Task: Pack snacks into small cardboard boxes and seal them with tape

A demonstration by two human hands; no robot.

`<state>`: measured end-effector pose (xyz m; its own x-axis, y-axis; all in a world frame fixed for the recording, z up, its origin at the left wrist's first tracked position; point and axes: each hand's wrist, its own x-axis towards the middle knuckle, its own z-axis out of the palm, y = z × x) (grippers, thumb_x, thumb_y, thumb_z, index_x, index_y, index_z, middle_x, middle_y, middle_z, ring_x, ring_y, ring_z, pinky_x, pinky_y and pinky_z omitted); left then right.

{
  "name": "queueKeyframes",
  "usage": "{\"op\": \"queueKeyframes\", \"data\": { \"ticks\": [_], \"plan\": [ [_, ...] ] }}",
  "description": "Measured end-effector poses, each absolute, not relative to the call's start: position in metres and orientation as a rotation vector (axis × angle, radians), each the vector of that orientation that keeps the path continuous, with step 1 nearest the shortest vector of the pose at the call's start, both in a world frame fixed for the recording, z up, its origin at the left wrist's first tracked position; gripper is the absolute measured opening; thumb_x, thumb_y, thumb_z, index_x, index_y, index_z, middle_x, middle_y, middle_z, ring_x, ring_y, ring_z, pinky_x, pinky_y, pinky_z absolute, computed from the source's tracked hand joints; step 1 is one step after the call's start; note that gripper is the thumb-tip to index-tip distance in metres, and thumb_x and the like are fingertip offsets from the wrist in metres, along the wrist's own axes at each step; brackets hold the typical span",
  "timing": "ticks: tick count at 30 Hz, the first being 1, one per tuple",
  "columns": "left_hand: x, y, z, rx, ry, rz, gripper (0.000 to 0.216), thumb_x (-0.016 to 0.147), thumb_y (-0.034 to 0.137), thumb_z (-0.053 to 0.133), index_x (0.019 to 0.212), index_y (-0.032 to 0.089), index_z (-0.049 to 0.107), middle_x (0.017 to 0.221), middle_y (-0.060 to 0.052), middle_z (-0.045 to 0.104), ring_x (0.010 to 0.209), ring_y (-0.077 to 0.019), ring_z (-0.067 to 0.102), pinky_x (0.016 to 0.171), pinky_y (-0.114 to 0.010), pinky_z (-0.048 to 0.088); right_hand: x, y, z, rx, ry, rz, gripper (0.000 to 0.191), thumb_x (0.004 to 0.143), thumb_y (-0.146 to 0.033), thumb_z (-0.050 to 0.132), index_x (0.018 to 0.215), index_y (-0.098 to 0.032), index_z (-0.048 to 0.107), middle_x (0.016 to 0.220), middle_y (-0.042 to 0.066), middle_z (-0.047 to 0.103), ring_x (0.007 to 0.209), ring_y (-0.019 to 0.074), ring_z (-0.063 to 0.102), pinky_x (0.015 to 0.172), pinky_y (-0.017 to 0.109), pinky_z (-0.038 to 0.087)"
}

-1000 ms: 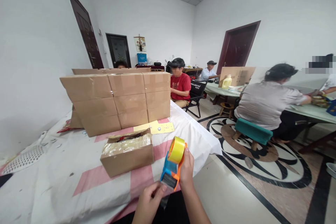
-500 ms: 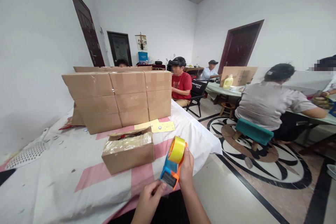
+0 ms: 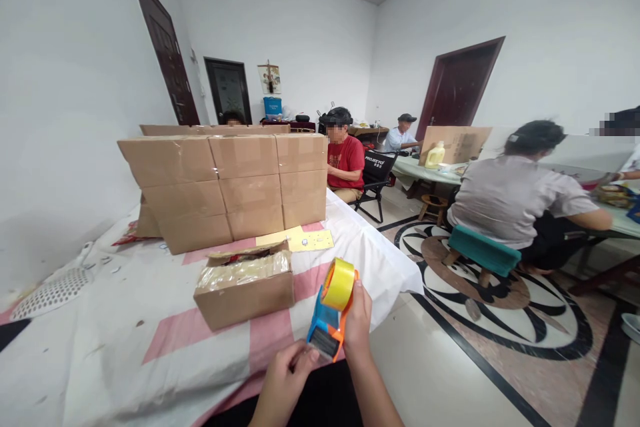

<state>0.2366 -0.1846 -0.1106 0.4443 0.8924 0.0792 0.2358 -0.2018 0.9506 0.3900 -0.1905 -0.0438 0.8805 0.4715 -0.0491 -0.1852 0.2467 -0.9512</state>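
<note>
A blue and orange tape dispenser (image 3: 327, 320) carries a roll of yellow tape (image 3: 341, 282). My right hand (image 3: 357, 320) is closed around its orange side, holding it in front of the table's near edge. At the dispenser's lower end, my left hand (image 3: 293, 370) pinches with thumb and forefinger, seemingly on the loose tape end, though the clear strip is hard to make out. To the left of the dispenser lies a small cardboard box (image 3: 245, 297), its flap slightly raised and shiny tape across its top.
Stacked cardboard boxes (image 3: 250, 190) form a wall across the table. Yellow paper sheets (image 3: 310, 240) lie before them. A white and pink cloth (image 3: 120, 347) covers the table. A person in red (image 3: 347, 163) sits behind; another in grey (image 3: 510, 200) sits at right.
Both hands and the tape dispenser have shifted very slightly to the right. The small box stays in place.
</note>
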Motion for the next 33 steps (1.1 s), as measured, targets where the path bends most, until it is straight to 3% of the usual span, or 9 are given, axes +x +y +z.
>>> {"op": "queueKeyframes", "data": {
  "ticks": [8, 15, 22, 27, 33],
  "plan": [
    [0.233, -0.178, -0.113, 1.683, 0.963, 0.863, 0.061, 0.078, 0.075, 0.059, 0.065, 0.015, 0.066, 0.058, -0.002, 0.053, 0.058, -0.0157, 0.044, 0.056, -0.025, 0.039, 0.386, -0.19, -0.043, -1.22, -0.304, 0.478, 0.06, 0.082, -0.069, 0.059, 0.103, -0.015, 0.072, 0.104, 0.009, 0.074, 0.109, 0.0284, 0.064, 0.082, 0.032, 0.053],
    [0.233, -0.178, -0.112, 1.628, 0.971, 0.864, 0.061, 0.079, 0.074, 0.058, 0.074, 0.016, 0.074, 0.067, -0.008, 0.066, 0.069, -0.0226, 0.056, 0.066, -0.029, 0.049, 0.384, -0.188, -0.043, -1.2, -0.244, 0.569, 0.065, 0.08, -0.07, 0.061, 0.109, -0.013, 0.068, 0.118, 0.012, 0.07, 0.112, 0.0296, 0.064, 0.087, 0.035, 0.054],
    [0.233, -0.181, -0.104, 1.72, 0.994, 0.865, 0.056, 0.073, 0.07, 0.066, 0.07, 0.014, 0.07, 0.054, 0.002, 0.043, 0.056, -0.0131, 0.034, 0.054, -0.024, 0.029, 0.388, -0.185, -0.044, -1.255, -0.257, 0.485, 0.061, 0.082, -0.068, 0.058, 0.106, -0.014, 0.07, 0.107, 0.01, 0.073, 0.11, 0.0279, 0.064, 0.082, 0.032, 0.053],
    [0.231, -0.184, -0.097, 1.675, 0.994, 0.824, 0.048, 0.07, 0.06, 0.073, 0.079, 0.013, 0.073, 0.066, -0.001, 0.056, 0.063, -0.0139, 0.039, 0.059, -0.024, 0.032, 0.38, -0.185, -0.045, -1.253, -0.26, 0.459, 0.06, 0.082, -0.068, 0.059, 0.107, -0.014, 0.071, 0.104, 0.009, 0.073, 0.111, 0.0277, 0.064, 0.082, 0.031, 0.053],
    [0.23, -0.183, -0.103, 1.651, 1.016, 0.811, 0.045, 0.071, 0.057, 0.073, 0.077, 0.013, 0.071, 0.066, -0.002, 0.055, 0.066, -0.0156, 0.042, 0.061, -0.024, 0.032, 0.373, -0.187, -0.044, -1.21, -0.213, 0.551, 0.062, 0.08, -0.068, 0.062, 0.109, -0.014, 0.07, 0.111, 0.01, 0.072, 0.11, 0.0273, 0.064, 0.084, 0.031, 0.054]
  ]
}}
